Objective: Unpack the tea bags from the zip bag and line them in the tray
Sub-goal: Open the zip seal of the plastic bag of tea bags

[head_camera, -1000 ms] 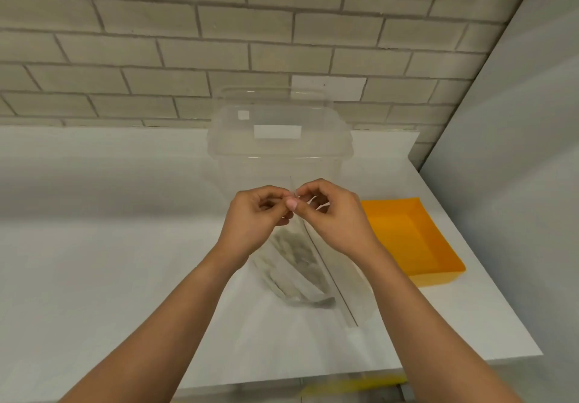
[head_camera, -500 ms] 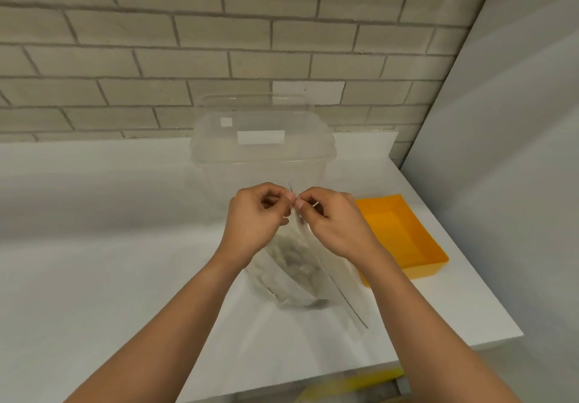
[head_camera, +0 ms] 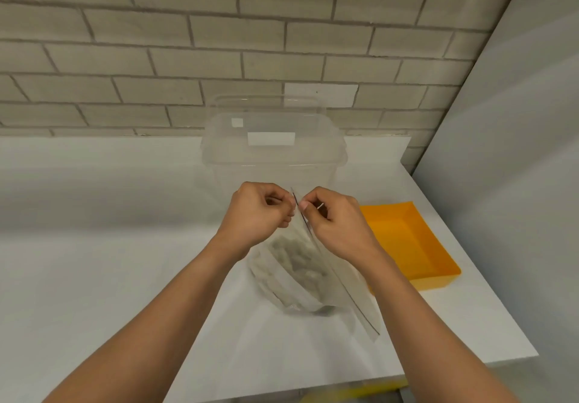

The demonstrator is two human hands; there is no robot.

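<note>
Zero tea bags (head_camera: pixel 297 258) out yet; both hands' fingers (head_camera: pixel 283 202) pinch the zip bag (head_camera: pixel 316 280) seal, orange tray (head_camera: pixel 404 239) waiting empty.

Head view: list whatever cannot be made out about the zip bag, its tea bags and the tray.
1. tea bags: only a blurred mass through the cloudy zip bag; count unreadable.
2. Bag's seal: covered by the left hand and right hand pinching it; open or closed unclear.
3. orange tray: near left corner hidden behind the right forearm.
4. yellow object: blurred, cut off by the bottom edge.
</note>
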